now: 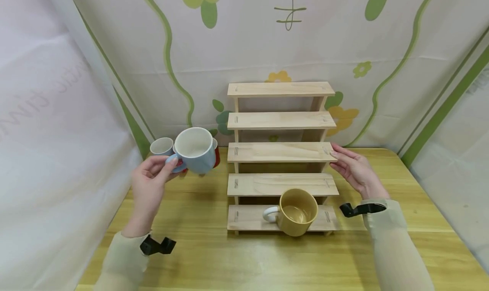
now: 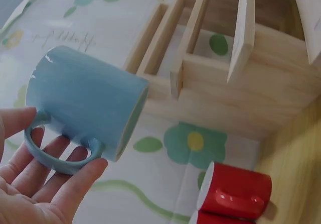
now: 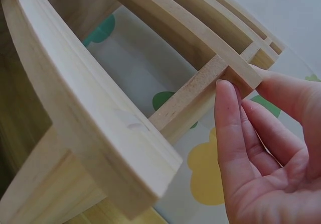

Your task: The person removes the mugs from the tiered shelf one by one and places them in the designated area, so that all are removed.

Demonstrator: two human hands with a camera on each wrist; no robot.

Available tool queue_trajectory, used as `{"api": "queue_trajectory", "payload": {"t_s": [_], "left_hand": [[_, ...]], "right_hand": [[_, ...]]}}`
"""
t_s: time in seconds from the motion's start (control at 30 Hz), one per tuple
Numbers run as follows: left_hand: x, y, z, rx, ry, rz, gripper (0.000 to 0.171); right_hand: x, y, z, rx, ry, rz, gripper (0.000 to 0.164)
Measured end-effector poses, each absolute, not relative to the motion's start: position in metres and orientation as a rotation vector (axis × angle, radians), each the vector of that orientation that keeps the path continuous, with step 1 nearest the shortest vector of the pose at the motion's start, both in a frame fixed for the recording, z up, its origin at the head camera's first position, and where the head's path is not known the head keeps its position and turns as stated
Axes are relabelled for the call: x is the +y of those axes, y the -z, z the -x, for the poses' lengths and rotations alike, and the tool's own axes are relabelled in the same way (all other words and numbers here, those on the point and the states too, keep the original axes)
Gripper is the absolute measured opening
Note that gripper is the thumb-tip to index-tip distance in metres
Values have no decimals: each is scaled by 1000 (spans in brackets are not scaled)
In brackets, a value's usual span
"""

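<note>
My left hand (image 1: 150,184) holds a light blue mug (image 1: 198,157) by its handle, raised left of a stepped wooden shelf rack (image 1: 281,152). In the left wrist view the blue mug (image 2: 85,101) is tipped, its handle between thumb and fingers. At the rack's right side, my right hand (image 1: 357,170) grips the end of the middle board; in the right wrist view thumb and fingers of that hand (image 3: 266,153) pinch the board's end (image 3: 235,68). A mustard-yellow mug (image 1: 292,223) with a white handle stands on the lowest board, handle pointing left.
Behind the blue mug, at the back left of the wooden table (image 1: 191,257), stand a white-rimmed cup (image 1: 161,146) and red mugs (image 2: 241,189), partly hidden in the head view. Patterned cloth walls (image 1: 248,40) enclose the back and both sides.
</note>
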State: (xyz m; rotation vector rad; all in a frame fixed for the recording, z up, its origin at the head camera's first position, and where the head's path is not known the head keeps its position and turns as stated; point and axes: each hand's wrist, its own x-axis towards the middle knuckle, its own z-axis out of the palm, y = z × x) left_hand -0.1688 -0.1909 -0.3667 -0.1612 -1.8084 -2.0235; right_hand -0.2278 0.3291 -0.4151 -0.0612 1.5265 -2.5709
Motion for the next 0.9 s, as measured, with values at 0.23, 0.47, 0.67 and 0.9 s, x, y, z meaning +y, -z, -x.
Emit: {"api": "queue_trajectory", "payload": {"t_s": [0.23,0.47,0.67,0.9], "left_hand": [[-207,374,167,-1735,2045,-51,24],[-226,392,167,-1663,1981,-232,26],[-241,412,172,-1590,1987,-298,22],[-255,437,178,-1569,2003,-415,23]], "right_hand": [[329,415,228,1519,2572,61,31],[330,417,228,1542,2569,62,30],[330,417,229,1539,2573,64,31],[331,418,229,1547,2570,63,31]]}}
